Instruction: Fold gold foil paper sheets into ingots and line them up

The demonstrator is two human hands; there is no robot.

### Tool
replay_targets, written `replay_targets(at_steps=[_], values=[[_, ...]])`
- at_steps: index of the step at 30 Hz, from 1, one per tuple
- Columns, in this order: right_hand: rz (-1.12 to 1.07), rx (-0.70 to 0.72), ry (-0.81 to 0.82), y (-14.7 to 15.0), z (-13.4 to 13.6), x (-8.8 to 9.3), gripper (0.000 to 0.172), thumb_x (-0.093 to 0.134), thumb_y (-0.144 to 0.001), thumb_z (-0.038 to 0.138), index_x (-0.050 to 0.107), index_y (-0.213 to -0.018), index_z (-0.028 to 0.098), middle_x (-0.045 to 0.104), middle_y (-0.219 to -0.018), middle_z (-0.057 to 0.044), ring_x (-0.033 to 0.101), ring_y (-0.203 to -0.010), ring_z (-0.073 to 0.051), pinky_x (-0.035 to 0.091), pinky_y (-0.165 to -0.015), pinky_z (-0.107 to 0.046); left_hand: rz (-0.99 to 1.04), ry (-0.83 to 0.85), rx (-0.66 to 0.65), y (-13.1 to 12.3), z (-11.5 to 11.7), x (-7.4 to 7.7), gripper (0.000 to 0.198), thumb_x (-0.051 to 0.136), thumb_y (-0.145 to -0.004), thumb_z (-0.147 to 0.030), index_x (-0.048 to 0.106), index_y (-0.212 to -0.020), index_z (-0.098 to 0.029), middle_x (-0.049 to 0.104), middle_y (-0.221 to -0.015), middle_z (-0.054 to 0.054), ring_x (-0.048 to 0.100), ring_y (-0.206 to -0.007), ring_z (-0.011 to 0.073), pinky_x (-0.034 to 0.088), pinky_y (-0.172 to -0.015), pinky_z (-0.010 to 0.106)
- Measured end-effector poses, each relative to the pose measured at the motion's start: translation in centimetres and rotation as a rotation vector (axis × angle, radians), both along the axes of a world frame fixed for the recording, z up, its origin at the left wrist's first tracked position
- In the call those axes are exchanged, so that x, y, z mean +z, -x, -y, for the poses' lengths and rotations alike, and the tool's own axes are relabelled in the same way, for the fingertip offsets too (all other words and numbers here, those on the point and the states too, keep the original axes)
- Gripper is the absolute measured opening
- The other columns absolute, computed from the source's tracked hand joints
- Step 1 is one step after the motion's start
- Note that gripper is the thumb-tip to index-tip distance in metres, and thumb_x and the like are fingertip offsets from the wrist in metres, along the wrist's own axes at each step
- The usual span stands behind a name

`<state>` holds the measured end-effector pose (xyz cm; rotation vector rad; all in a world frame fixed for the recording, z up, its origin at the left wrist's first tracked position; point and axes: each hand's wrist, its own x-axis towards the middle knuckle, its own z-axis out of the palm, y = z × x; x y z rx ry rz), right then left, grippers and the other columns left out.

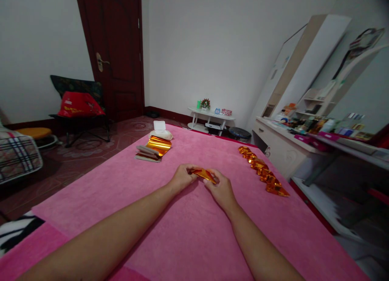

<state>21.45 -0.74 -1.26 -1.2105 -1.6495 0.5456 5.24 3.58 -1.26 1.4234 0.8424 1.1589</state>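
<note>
My left hand [181, 177] and my right hand [221, 188] meet over the pink cloth [188, 232], both pinching one folded piece of gold foil paper [204, 175]. Fingers of both hands curl round its ends. A stack of flat gold foil sheets [158, 145] lies further away to the left. A row of several folded gold pieces [263, 171] runs along the cloth's right side.
A white wipes pack [160, 130] sits behind the foil stack. A cluttered white desk [291, 145] stands to the right. A dark red door [117, 50], a chair with a red bag [79, 105], and a small white table [211, 117] are beyond.
</note>
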Motion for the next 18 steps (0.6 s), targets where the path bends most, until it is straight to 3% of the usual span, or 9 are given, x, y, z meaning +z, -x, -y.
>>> replay_targets(at_steps=[5,12,18], values=[[0.051,-0.001,-0.054,0.10,0.04,-0.02,0.039,0.058,-0.074,0.018,0.058,-0.113,0.016,0.067,-0.107,-0.009,0.064,-0.093,-0.020,0.051,-0.084,-0.033,0.022,-0.026,0.051,-0.18,0.05,-0.01,0.036,0.060,-0.059,-0.004,0.069,-0.094,-0.008,0.072,-0.093,0.011,0.067,-0.079,0.0190,0.053,-0.075,0.030],[0.174,-0.033,-0.160,0.38,0.20,0.44,0.036,0.054,-0.075,0.014,0.062,-0.110,0.016,0.067,-0.108,-0.009,0.062,-0.099,-0.020,0.047,-0.090,-0.034,0.004,-0.093,0.042,-0.62,-0.14,-0.57,0.035,0.057,-0.061,-0.002,0.069,-0.094,-0.008,0.072,-0.092,0.011,0.067,-0.081,0.0188,0.053,-0.075,0.030],[0.122,-0.021,-0.110,0.53,0.20,0.16,0.040,0.043,-0.077,0.012,0.062,-0.111,0.019,0.066,-0.112,-0.006,0.060,-0.104,-0.020,0.046,-0.091,-0.033,-0.123,-0.202,0.089,-0.89,0.34,-0.28,0.033,0.049,-0.069,-0.002,0.070,-0.093,-0.011,0.071,-0.090,0.008,0.066,-0.080,0.0162,0.052,-0.075,0.027]])
